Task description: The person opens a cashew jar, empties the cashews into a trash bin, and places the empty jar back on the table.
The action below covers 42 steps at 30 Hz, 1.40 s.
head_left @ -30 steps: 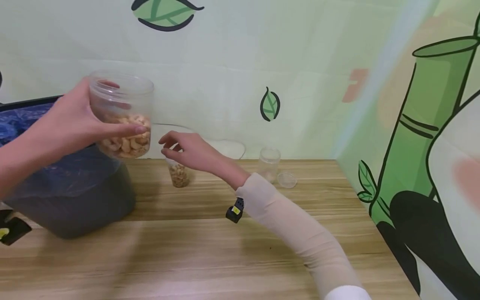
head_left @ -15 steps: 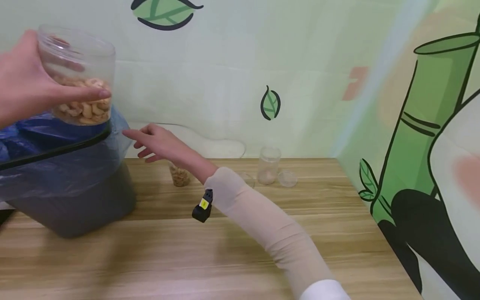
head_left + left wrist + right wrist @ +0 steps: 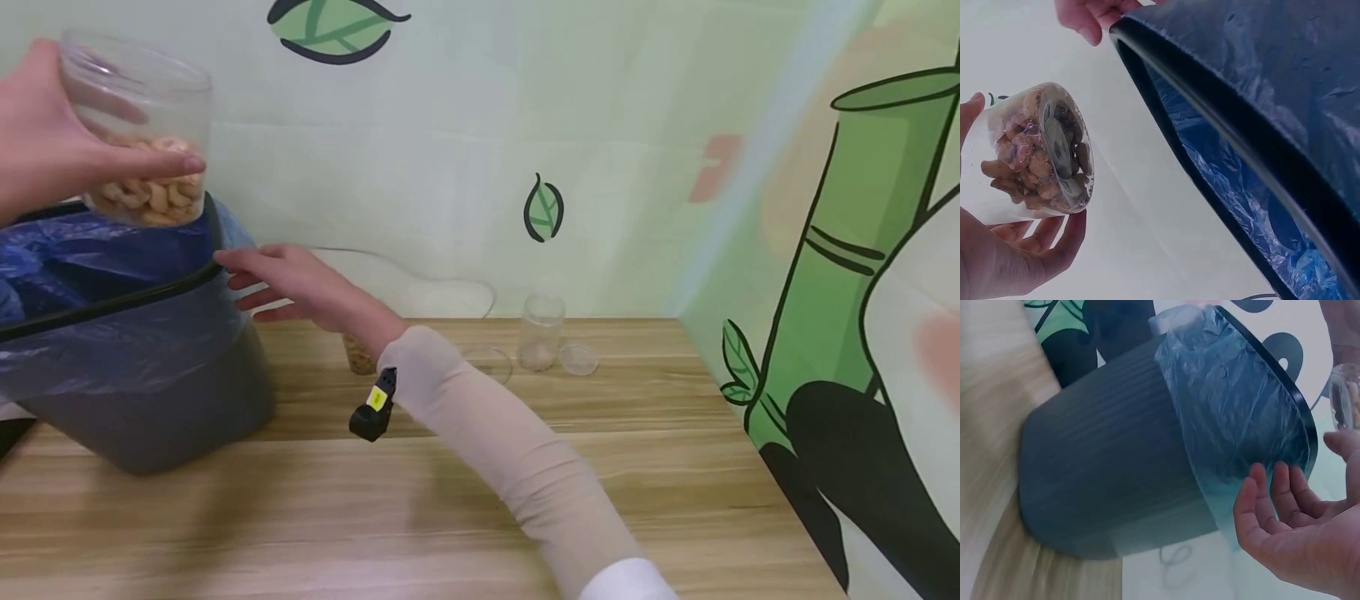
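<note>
Looking at a left hand (image 3: 45, 137) wrapped firmly round a big clear jar (image 3: 150, 92), with the thumb across the near side and the fingers behind. Can see pale cashews (image 3: 157, 198) heaped in the lower part. Held up off the table (image 3: 480, 500), mouth upward and tipped a bit, near the black rim (image 3: 112, 307) of a grey bin (image 3: 172, 417) but apart from it (easy to see in the left wrist view). Lined with blue plastic (image 3: 150, 343), folded down over the outside.

As for the right hand (image 3: 296, 283), got it at the rim with fingers apart and loosely bent. Can't tell if actually touching. Worn on that arm: a pale sleeve (image 3: 510, 450) and a little black camera (image 3: 372, 408).

Can also spot a smaller jar of nuts (image 3: 360, 357) half hidden behind the wrist, then an upright clear jar (image 3: 540, 333) further right beside a small clear lid (image 3: 578, 360)
</note>
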### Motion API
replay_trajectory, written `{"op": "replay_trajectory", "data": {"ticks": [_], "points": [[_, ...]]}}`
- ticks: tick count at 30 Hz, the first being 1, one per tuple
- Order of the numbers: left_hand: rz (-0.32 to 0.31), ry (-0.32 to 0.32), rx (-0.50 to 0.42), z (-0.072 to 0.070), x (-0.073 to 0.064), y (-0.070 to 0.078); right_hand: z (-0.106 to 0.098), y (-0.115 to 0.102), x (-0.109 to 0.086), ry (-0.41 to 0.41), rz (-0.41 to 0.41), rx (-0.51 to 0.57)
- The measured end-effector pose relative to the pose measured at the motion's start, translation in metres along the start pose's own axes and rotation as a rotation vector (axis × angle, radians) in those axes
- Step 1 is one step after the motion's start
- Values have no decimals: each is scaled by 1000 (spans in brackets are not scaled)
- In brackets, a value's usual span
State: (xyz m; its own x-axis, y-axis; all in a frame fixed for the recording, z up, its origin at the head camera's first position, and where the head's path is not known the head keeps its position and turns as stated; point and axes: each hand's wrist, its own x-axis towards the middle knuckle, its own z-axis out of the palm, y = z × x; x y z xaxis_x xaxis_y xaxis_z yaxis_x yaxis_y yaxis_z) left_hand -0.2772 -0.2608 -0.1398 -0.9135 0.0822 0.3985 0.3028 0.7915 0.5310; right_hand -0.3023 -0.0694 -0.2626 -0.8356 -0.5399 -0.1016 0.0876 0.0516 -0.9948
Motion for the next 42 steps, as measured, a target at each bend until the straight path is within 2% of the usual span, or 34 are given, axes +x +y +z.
{"op": "replay_trajectory", "data": {"ticks": [5,10,16,21,27,31,37,42], "points": [[7,-2,0,-1,5,2,4,-5,3,24,55,101],[17,-13,-11,1,5,2,-11,-6,-1,67,91,160],[23,-16,16,1,5,-7,-45,-1,-9,111,31,108],[29,-37,41,0,6,-9,-62,4,-12,78,-44,50],[17,-104,175,-2,6,-8,-64,6,-11,26,-73,38],[22,-151,271,-2,11,-17,-63,7,-11,19,-68,48],[82,-147,383,-3,17,-33,-62,9,-12,22,-21,58],[94,-148,424,-5,15,-33,-63,9,-14,13,1,34]]}}
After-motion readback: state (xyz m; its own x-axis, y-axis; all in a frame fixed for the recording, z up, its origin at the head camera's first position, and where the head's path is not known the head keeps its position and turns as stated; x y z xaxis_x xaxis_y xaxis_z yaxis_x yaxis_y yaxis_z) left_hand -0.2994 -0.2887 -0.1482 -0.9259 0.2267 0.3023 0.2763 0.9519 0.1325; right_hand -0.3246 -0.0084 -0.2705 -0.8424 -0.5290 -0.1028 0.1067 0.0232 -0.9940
